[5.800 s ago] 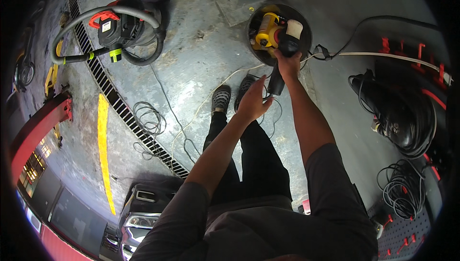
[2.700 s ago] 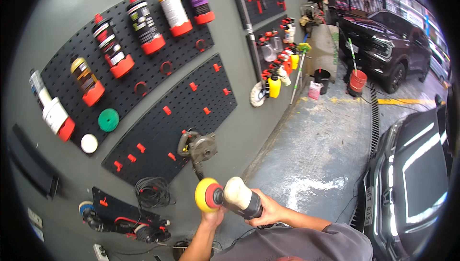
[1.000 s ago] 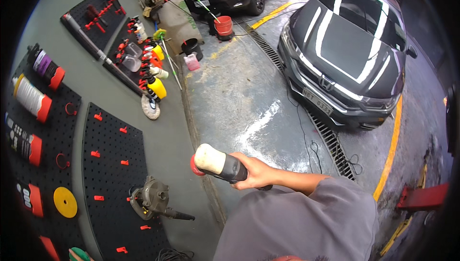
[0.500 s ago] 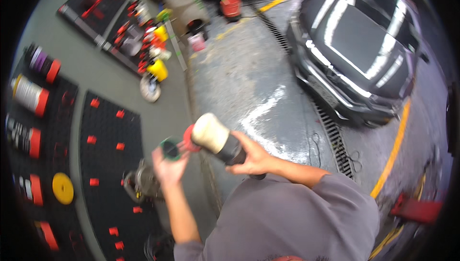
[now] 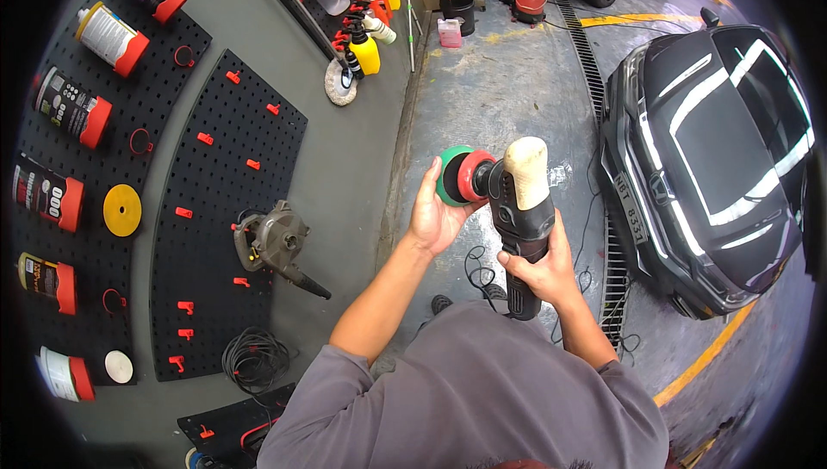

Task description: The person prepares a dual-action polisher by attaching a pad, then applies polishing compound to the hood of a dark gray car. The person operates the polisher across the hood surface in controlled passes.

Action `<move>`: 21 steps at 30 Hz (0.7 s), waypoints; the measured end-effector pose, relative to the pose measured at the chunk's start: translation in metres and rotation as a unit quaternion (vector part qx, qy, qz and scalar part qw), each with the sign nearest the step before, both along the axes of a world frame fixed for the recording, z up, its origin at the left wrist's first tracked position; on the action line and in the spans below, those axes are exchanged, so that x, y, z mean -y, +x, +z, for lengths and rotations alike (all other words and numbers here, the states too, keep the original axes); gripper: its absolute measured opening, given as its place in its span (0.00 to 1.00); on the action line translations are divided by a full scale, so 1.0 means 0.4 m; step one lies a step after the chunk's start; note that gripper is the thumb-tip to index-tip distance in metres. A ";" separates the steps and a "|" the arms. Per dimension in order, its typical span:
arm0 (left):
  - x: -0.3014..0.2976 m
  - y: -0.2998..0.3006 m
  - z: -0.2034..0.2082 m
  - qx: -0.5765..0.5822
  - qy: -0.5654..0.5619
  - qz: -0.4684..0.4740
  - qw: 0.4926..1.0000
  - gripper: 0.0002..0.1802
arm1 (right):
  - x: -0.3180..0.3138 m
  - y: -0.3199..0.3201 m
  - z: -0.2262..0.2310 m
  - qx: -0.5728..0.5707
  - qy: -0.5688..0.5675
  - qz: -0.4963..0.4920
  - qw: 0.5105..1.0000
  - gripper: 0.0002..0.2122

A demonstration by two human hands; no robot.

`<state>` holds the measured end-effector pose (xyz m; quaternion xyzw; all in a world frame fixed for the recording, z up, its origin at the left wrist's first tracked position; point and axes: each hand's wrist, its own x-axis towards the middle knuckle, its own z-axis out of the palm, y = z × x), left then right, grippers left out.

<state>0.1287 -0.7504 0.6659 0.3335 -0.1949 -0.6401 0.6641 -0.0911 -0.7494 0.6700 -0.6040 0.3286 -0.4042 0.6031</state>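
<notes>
- Lining up the green pad (image 5: 446, 178) with the red backing plate (image 5: 472, 174) of the polisher (image 5: 521, 223) looks like the step in hand.
- The polisher hangs in the air before the person's body, close to upright, its cream cover (image 5: 527, 172) at the top and its working head turned left.
- Just left of the polisher's head sits the green pad, dark face toward the red plate; whether the two faces touch all the way round cannot be told.
- Of the two hands, the left hand (image 5: 435, 221) is curled partway about the pad's edge, thumb up beside the green side and fingers underneath, and seems to have hold of it.
- The right hand (image 5: 543, 273) is wrapped firmly around the lower body of the polisher, thumb across the near side.
- Well to the left of the polisher, the blower (image 5: 277, 236) and the yellow disc (image 5: 122, 211) are on the wall side; the grey car (image 5: 724, 150) stands to its right.
- The next move calls for centring the pad on the plate and pressing it evenly, with the polisher braced; an off-centre pad could wobble.
</notes>
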 end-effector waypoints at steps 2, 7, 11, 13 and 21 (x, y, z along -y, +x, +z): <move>0.009 -0.020 0.003 0.006 0.000 0.000 1.000 0.34 | 0.009 -0.014 0.000 -0.014 -0.014 0.001 1.000 0.40; 0.024 -0.056 0.003 -0.001 -0.005 0.000 1.000 0.33 | 0.028 -0.034 -0.011 -0.022 -0.024 0.004 0.999 0.39; 0.028 -0.080 0.010 0.003 -0.009 0.002 1.000 0.33 | 0.034 -0.050 -0.014 -0.019 -0.010 0.008 1.000 0.39; 0.032 -0.094 0.009 0.005 -0.009 0.009 1.000 0.32 | 0.039 -0.059 -0.018 -0.024 -0.015 0.008 1.000 0.39; 0.014 -0.102 -0.038 0.091 -0.027 0.054 0.994 0.37 | 0.075 -0.064 -0.029 -0.024 0.006 0.059 0.998 0.38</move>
